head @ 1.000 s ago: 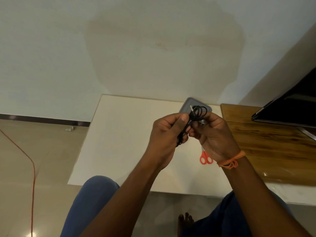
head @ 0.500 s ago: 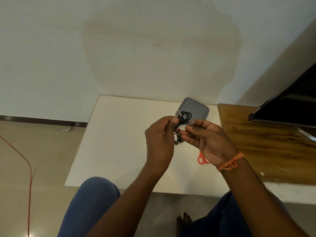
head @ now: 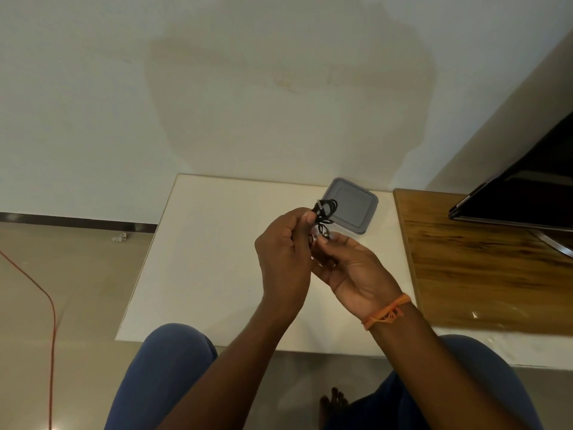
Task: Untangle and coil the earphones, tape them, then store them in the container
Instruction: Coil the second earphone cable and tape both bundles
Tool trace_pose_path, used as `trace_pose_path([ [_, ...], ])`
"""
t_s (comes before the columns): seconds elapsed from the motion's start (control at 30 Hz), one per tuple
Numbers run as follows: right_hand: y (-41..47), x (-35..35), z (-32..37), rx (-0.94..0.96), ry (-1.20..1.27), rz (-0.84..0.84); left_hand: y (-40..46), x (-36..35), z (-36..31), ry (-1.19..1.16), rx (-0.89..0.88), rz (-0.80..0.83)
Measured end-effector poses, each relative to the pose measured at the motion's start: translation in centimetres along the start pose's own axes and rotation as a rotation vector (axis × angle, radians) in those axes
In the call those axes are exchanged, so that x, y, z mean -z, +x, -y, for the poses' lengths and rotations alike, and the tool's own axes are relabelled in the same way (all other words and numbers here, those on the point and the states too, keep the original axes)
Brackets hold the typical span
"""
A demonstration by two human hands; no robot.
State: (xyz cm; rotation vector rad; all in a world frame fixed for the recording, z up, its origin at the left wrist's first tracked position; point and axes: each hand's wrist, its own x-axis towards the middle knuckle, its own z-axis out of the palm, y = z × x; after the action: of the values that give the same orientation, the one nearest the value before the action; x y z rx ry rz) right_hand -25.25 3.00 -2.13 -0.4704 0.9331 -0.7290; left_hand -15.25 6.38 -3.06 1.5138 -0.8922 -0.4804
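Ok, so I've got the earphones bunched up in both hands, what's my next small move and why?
Probably wind the loose end into the coil: the earphones are looped but uneven, gripped by the left hand and pinched by the right hand. No tape shows, and the container has its lid on.

White wall [head: 124, 103] w/ a big faint tan stain [head: 288, 97] at centre; dark skirting [head: 77, 223] along its base at left; beige tiled floor [head: 71, 290] w/ an orange cable [head: 51, 321] across it & a small white object [head: 120, 238] nr the skirting; white desk [head: 210, 259]; wooden top [head: 483, 274] at its right edge; dark screen [head: 527, 193] on that.
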Motion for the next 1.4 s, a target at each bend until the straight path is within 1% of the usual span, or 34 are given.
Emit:
trace_pose_path([
  [0.07,0.1,0.4,0.4,-0.021,-0.116,-0.046,-0.2,0.0,0.3,0.031,-0.027,0.035],
  [0.17,0.0,0.7,0.5,-0.107,-0.035,0.021,-0.3,-0.2,0.4,0.056,-0.051,0.064],
  [0.23,-0.1,0.6,0.3,-0.111,0.014,0.06,0.0,0.0,0.3,0.041,-0.046,0.076],
  [0.37,0.4,0.1,-0.1,0.074,0.096,0.003,0.5,0.1,0.0,-0.008,0.041,0.097],
  [0.47,0.8,-0.1,0.3,0.138,0.199,0.03,0.6,0.1,-0.3,-0.101,0.11,0.098],
  [0.53,1.1,0.0,0.7,0.17,0.258,0.041,0.5,0.0,-0.3,-0.178,0.178,0.085],
  [0.63,1.5,0.3,1.6,0.294,0.157,0.033,0.0,-0.3,-0.5,-0.291,0.357,0.109],
  [0.7,1.6,0.6,2.2,0.346,0.075,0.048,0.0,-0.4,-0.8,-0.375,0.483,0.186],
  [0.83,1.5,1.2,2.7,0.386,-0.037,0.067,0.9,0.2,-1.2,-0.483,0.652,0.367],
  [1.0,1.6,0.9,2.2,0.493,-0.173,0.042,1.5,0.5,-1.4,-0.538,0.83,0.44],
  [1.07,1.7,1.0,2.2,0.53,-0.227,0.032,1.9,0.6,-1.3,-0.572,0.854,0.43],
  [1.13,1.6,1.0,2.3,0.519,-0.243,0.048,2.1,0.7,-1.2,-0.557,0.833,0.388],
  [1.2,1.5,1.1,2.5,0.483,-0.235,0.076,2.1,0.6,-1.1,-0.558,0.794,0.345],
  [1.27,1.4,1.2,2.6,0.44,-0.245,0.113,2.0,0.5,-1.1,-0.62,0.773,0.312],
  [1.4,1.4,1.2,2.5,0.338,-0.197,0.198,1.7,0.3,-1.2,-0.719,0.7,0.304],
])
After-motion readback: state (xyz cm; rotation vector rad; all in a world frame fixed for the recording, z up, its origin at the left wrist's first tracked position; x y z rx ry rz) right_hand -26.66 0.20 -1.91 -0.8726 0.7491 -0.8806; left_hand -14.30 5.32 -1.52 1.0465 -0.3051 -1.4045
